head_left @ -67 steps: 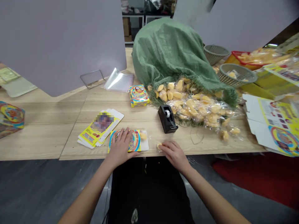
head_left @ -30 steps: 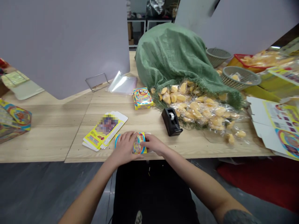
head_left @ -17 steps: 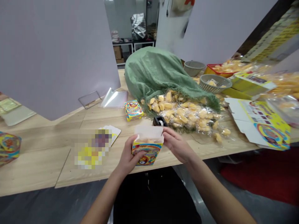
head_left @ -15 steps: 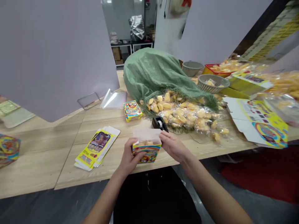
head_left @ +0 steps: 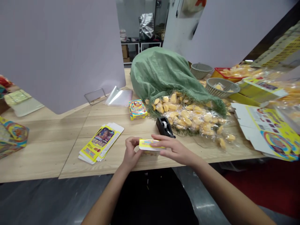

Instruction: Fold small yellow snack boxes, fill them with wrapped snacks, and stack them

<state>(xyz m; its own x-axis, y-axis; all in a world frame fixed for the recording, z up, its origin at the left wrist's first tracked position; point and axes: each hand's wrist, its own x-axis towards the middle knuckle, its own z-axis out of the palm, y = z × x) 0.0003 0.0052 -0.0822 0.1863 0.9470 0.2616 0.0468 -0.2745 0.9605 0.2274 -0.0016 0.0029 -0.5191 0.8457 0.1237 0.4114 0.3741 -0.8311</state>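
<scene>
Small yellow printed carton (head_left: pixel 150 145) at lower centre of the frame, lying on its side between both hands, just above the near part of the pale wood table (head_left: pixel 70 167); contact with the tabletop not determinable. Left hand (head_left: pixel 131 153) curled around the carton's left end, fingers and thumb pressed together on it. Right hand (head_left: pixel 174 151) with fingers extended across the top face, bearing in from the right. Contents of the held carton not visible; far end partly hidden by the fingers. Progress as seen: stack of flat carton blanks (head_left: pixel 100 143) left of the hands, unfolded and not yet assembled. One closed printed box (head_left: pixel 137 109) upper centre, beyond the hands. Black tape dispenser (head_left: pixel 164 126) near the right hand, no contact. Large opened carton blank (head_left: pixel 269 132) at far right. Wrapped yellow pieces in clear film (head_left: pixel 194 118) heaped at the mouth of a green mesh sack (head_left: pixel 161 73), remaining contents of the sack hidden. Grey plastic basket (head_left: pixel 221 87) at upper right holding a few wrapped pieces; second basket (head_left: pixel 200 71) behind it, contents hidden. Red tray (head_left: pixel 225 72) beyond, loaded with wrapped pieces.
</scene>
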